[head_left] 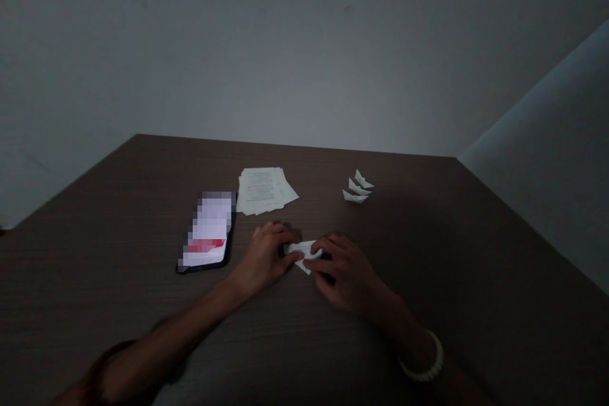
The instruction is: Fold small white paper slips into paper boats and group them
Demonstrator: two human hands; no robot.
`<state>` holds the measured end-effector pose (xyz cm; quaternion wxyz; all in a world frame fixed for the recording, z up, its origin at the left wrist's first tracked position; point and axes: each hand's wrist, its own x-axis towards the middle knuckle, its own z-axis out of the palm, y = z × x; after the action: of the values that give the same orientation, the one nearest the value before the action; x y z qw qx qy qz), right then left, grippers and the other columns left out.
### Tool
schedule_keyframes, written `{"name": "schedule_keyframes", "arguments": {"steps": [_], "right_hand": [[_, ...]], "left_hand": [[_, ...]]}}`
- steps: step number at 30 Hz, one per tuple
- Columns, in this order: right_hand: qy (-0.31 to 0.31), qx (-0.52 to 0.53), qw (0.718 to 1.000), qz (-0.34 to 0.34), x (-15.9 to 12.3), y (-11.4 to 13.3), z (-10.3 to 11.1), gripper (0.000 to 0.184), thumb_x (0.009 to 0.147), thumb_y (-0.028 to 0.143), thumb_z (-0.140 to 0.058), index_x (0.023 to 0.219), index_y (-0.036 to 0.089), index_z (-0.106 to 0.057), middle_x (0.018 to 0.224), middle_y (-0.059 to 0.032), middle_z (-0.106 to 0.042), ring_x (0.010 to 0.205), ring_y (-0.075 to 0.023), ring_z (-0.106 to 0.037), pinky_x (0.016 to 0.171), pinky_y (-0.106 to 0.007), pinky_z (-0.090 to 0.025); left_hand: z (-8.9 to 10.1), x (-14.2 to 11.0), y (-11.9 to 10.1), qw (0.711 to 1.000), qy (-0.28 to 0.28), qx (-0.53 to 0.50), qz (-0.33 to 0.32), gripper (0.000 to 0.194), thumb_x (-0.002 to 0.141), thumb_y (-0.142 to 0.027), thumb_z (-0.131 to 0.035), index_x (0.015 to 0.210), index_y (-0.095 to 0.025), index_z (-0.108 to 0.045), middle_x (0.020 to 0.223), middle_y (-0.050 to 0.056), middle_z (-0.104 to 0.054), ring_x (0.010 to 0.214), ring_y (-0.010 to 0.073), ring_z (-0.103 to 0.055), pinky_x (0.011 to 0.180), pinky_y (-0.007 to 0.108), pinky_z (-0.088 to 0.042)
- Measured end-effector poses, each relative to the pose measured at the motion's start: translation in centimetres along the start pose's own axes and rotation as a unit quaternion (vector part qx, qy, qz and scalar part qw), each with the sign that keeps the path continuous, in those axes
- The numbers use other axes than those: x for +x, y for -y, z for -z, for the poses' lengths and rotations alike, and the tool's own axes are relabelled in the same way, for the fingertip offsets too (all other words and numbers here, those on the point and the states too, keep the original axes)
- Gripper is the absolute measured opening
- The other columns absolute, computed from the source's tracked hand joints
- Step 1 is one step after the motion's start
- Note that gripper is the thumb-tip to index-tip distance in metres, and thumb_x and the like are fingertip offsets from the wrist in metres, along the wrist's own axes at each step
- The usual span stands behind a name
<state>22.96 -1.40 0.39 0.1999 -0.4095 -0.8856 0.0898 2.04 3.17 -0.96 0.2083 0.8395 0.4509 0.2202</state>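
Two hands work close together near the middle of the table (pixel 157 216), and I watch them through the head view. The left hand (pixel 269 254) holds one side of a small folded paper (pixel 306 252), with its thumb and fingers closed on the edge. The right hand (pixel 345 269) holds the other side of the same paper, with its fingers bent over it. The folded paper is white, and its lower part comes to a point between the two hands. On the right wrist I see a pale bracelet (pixel 423 361). Behind the left hand, and well apart from it, there is a loose stack of printed sheets (pixel 261 190), whose edges do not lie even. To the left of this stack lies a phone (pixel 207 231) with a lit screen, which is blurred, so I cannot read it. Beyond the right hand, three small paper boats (pixel 358 188) stand close together in a row. Behind the table I see a grey wall (pixel 285 57).
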Motion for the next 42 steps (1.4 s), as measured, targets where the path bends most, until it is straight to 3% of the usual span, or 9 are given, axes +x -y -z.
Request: {"name": "schedule_keyframes", "arguments": {"steps": [7,15,30,38,42], "right_hand": [[-0.019,-0.007,1.0,-0.023,-0.1,0.5,-0.3,0.012,0.088,0.026,-0.061,0.094,0.027,-0.072,0.1,-0.0029,-0.063,0.095,-0.0202,-0.052,0.082,-0.035,-0.042],[-0.028,-0.003,0.999,-0.018,0.0,0.3,-0.7,0.011,0.088,0.026,-0.062,0.094,0.026,-0.071,0.097,-0.0026,-0.062,0.093,-0.0196,-0.052,0.08,-0.034,-0.042],[-0.016,-0.03,0.996,-0.078,0.3,1.0,-0.4,0.021,0.087,0.026,-0.061,0.107,0.025,-0.066,0.099,-0.0054,-0.06,0.095,-0.0227,-0.052,0.082,-0.038,-0.042],[-0.042,-0.021,0.992,-0.116,0.7,0.1,-0.3,0.056,0.077,0.038,-0.072,0.127,0.02,-0.054,0.119,-0.0105,-0.059,0.109,-0.0287,-0.05,0.094,-0.046,-0.041],[-0.036,-0.015,0.993,-0.114,0.9,-0.1,-0.3,0.055,0.077,0.039,-0.074,0.125,0.021,-0.056,0.114,-0.0093,-0.061,0.105,-0.0277,-0.052,0.091,-0.045,-0.042]], "left_hand": [[0.2,0.0,0.8,1.0,-0.005,-0.01,-0.016,0.015,0.081,-0.027,-0.072,0.095,-0.02,-0.07,0.094,0.005,-0.067,0.094,0.0247,-0.056,0.082,0.04,-0.041],[0.8,0.1,0.9,0.999,0.0,-0.036,-0.037,0.01,0.086,-0.022,-0.062,0.088,-0.019,-0.071,0.087,0.005,-0.066,0.09,0.0228,-0.056,0.08,0.038,-0.043],[0.3,0.0,1.6,0.998,-0.013,-0.034,-0.051,0.01,0.086,-0.022,-0.062,0.091,-0.019,-0.07,0.091,0.006,-0.066,0.092,0.0225,-0.057,0.083,0.039,-0.045],[0.7,0.0,0.9,0.999,-0.011,-0.032,-0.042,0.01,0.085,-0.019,-0.061,0.092,-0.017,-0.068,0.094,0.007,-0.063,0.093,0.0235,-0.056,0.084,0.041,-0.045],[0.8,-0.3,0.4,0.999,-0.02,-0.019,-0.039,0.017,0.085,-0.027,-0.064,0.098,-0.017,-0.067,0.098,0.007,-0.061,0.096,0.0245,-0.055,0.087,0.042,-0.045]]}}
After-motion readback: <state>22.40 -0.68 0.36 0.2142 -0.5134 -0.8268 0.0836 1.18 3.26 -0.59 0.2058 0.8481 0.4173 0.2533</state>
